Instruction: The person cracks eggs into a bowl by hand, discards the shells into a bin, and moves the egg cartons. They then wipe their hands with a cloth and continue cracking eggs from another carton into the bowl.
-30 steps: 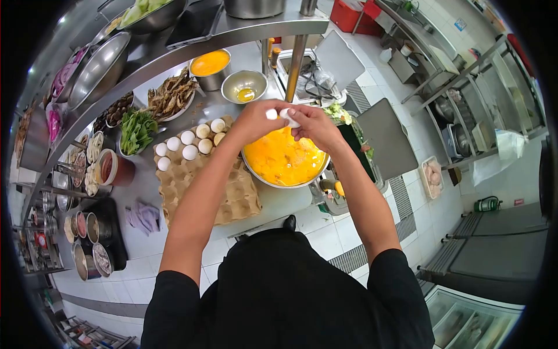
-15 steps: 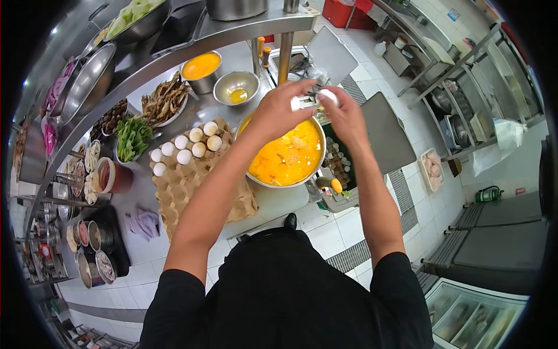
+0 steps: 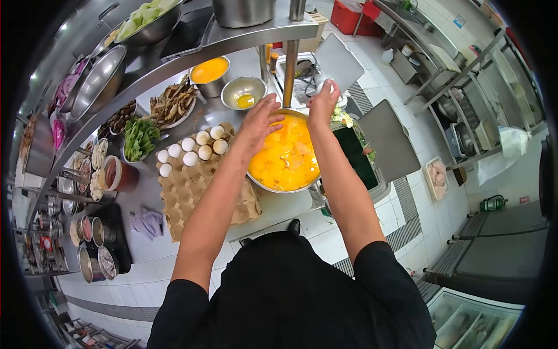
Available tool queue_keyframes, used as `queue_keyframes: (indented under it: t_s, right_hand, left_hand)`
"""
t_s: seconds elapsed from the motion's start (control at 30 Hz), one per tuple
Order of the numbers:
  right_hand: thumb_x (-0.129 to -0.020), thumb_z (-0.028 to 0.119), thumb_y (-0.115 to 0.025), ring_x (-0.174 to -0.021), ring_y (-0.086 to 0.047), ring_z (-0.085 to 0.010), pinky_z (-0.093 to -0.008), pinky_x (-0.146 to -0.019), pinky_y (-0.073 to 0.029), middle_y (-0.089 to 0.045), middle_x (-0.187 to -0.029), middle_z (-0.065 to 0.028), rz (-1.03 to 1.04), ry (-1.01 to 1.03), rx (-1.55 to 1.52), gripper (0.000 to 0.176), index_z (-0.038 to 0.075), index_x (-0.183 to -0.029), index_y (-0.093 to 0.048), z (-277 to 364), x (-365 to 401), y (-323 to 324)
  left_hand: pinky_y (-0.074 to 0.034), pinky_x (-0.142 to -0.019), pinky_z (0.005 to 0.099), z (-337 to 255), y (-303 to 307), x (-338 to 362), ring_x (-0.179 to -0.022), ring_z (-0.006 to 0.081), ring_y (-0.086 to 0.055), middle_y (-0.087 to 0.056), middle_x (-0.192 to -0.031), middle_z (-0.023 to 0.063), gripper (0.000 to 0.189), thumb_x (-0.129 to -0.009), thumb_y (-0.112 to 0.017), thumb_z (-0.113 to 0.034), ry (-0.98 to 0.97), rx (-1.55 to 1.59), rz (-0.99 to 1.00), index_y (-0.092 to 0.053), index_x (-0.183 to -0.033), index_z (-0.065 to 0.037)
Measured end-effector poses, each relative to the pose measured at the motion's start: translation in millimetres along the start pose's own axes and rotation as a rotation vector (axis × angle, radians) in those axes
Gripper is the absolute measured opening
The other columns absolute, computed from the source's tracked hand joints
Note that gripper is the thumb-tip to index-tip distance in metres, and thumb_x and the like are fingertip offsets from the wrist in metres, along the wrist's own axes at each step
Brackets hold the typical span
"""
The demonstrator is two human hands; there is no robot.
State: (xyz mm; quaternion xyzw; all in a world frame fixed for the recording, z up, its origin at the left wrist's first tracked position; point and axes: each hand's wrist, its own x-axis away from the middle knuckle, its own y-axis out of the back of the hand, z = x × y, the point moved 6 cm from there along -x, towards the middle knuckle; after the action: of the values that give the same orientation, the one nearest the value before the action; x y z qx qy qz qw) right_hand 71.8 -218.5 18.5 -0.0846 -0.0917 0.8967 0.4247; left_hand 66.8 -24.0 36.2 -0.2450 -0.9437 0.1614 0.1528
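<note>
A wide metal bowl [image 3: 251, 176] full of raw yolks and egg liquid [image 3: 285, 154] stands before me. My left hand [image 3: 258, 128] is at the bowl's left rim, fingers apart, with nothing in it. Past the bowl's far right rim, my right hand [image 3: 322, 104] is closed on a white eggshell [image 3: 329, 86], partly covered by the fingers. Left of the bowl lies a cardboard egg tray [image 3: 192, 195], several white eggs [image 3: 190, 159] in its far rows. A smaller metal bowl [image 3: 229, 93] behind holds a little egg.
A metal pot of yellow liquid [image 3: 210, 71], dried fish [image 3: 172, 102] and leafy greens [image 3: 140, 138] stand at the back left. A shelf edge [image 3: 250, 39] with a post [image 3: 289, 75] crosses above. An open bin [image 3: 351, 156] is at right; a purple cloth [image 3: 146, 223] lies left.
My hands have separated. The left has moved left and down to the bowl's rim without shell; the right stays at the far right, holding the eggshell.
</note>
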Motion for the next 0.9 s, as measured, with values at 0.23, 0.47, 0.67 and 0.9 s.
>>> queue_keyframes:
  t_s: [0.23,0.47,0.67,0.9]
  right_hand:
    - [-0.1,0.026,-0.059,-0.057,-0.054,-0.0114,-0.0267,-0.049,-0.048,-0.058,-0.081,-0.0043,0.344,-0.362,-0.114,0.038,0.007,-0.131,-0.05,10.2,18.5,-13.0]
    - [-0.101,0.031,-0.061,-0.06,-0.056,-0.0079,-0.0226,-0.055,-0.049,-0.061,-0.084,-0.0002,0.872,-0.507,0.055,0.032,0.001,-0.113,-0.064,32.9,73.3,-13.3]
    - [-0.093,0.035,-0.071,-0.061,-0.059,-0.0091,-0.0248,-0.054,-0.05,-0.064,-0.079,-0.0031,0.983,-0.32,0.389,0.045,0.001,-0.122,-0.067,20.4,65.6,-13.0]
    - [-0.093,0.034,-0.069,-0.065,-0.059,-0.0093,-0.0267,-0.058,-0.05,-0.068,-0.085,-0.0052,0.896,0.004,0.591,0.039,0.009,-0.122,-0.067,49.6,65.4,-10.5]
  left_hand:
    - [-0.048,-0.094,0.0311,-24.1,12.6,-6.3,-0.109,0.0179,-0.059,-0.051,-0.139,0.011,0.052,-0.095,-0.065,-0.025,-0.185,-0.472,0.004,-0.051,-0.143,-0.01]
    - [-0.054,-0.081,0.0266,-31.1,9.3,-15.6,-0.088,0.0122,-0.067,-0.07,-0.105,0.0073,0.044,-0.084,-0.073,-0.006,-0.271,-0.676,0.269,-0.063,-0.127,-0.002]
    - [-0.055,-0.078,0.0268,-11.5,19.2,-4.8,-0.083,0.0132,-0.07,-0.073,-0.097,0.0076,0.039,-0.082,-0.071,-0.004,-0.311,-0.621,0.172,-0.065,-0.12,0.001]
    - [-0.053,-0.084,0.0279,-40.0,-23.7,22.7,-0.096,0.018,-0.066,-0.064,-0.116,0.0085,0.047,-0.083,-0.065,0.001,-0.599,-1.031,0.107,-0.063,-0.129,-0.008]
